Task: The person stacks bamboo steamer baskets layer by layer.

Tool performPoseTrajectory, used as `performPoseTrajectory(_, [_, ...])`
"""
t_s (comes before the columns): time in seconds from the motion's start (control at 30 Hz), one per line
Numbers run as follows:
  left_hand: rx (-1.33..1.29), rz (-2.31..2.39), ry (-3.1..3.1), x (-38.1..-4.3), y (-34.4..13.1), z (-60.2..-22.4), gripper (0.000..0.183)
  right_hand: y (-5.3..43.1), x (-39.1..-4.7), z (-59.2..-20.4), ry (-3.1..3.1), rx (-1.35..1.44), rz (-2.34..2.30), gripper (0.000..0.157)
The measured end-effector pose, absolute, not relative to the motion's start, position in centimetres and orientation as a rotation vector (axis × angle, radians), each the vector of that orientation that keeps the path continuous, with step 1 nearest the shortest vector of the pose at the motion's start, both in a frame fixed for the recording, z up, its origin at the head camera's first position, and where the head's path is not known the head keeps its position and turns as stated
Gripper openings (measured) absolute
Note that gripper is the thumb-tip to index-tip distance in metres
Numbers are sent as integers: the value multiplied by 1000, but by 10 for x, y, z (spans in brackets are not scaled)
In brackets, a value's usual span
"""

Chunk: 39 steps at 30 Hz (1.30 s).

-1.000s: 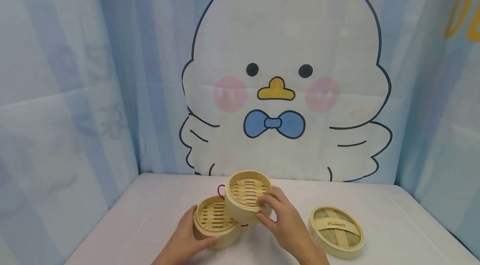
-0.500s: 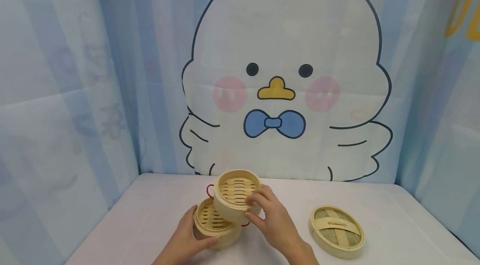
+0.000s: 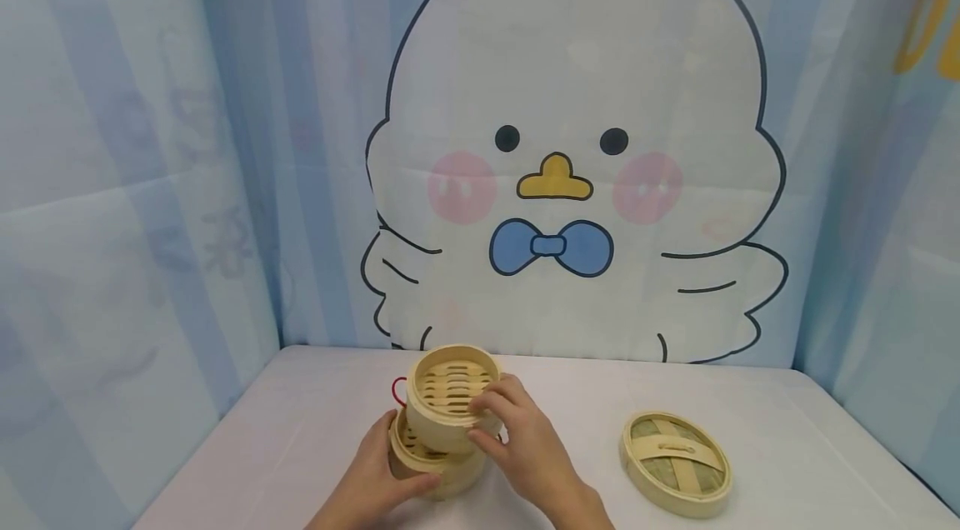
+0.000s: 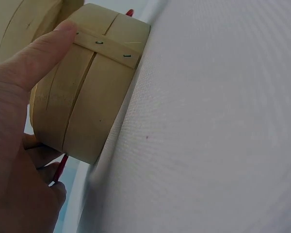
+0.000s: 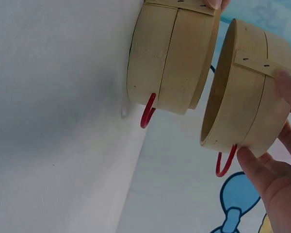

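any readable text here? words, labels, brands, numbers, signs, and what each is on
"D": orange, on the right curtain; the character beside it is cut off by the frame edge.
Left curtain: faint characters, too blurred to read.
Lower steamer basket: faint mark on its side, unreadable.

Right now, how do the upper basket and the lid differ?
The upper basket is held in the right hand; the lid lies on the table, untouched. The upper basket has taller walls; the lid is shallower. The upper basket shows a slotted floor and a red loop; the lid, a raised strap. Both are round and pale.
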State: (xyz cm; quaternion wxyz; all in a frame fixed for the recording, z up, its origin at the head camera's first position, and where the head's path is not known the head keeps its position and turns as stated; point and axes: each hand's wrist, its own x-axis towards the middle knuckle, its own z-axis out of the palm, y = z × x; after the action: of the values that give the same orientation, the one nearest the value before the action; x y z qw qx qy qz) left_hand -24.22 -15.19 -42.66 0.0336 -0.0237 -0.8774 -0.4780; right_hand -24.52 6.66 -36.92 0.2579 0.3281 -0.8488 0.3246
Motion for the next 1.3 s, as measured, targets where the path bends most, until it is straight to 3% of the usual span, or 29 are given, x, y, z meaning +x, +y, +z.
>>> performPoseTrajectory(1.3, [-158,-1538,-2574,-245,-154,-433,109,43,-240,-385,-2243,932,811,26])
